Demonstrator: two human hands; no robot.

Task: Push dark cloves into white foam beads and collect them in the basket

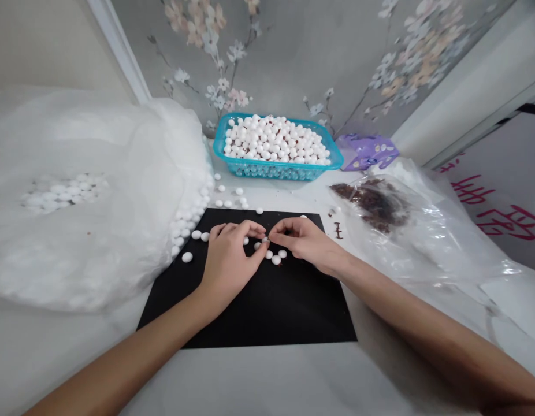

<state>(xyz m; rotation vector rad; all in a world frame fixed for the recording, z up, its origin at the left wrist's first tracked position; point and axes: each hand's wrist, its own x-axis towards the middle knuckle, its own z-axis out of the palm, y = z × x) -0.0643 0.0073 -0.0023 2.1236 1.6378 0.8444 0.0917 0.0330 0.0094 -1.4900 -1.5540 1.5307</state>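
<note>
Over the black mat (271,315), my left hand (230,254) pinches a small white ball (266,239) between thumb and forefinger. My right hand (308,241) meets it from the other side, its thumb and forefinger closed together at the ball. Whatever the right fingertips grip is too small to make out. Several loose white balls (276,260) lie on the mat just below the fingertips, and a few more (187,257) rest left of my left hand. A tiny reddish-brown bit shows beside the nearest balls.
Behind the mat stands a blue plastic basket (335,159) heaped with white balls and brown bits. A large translucent bag (77,254) of white balls fills the left side. At right lie a clear bag (427,248) with brown pieces, loose brown pieces (338,230) and a purple packet (367,152).
</note>
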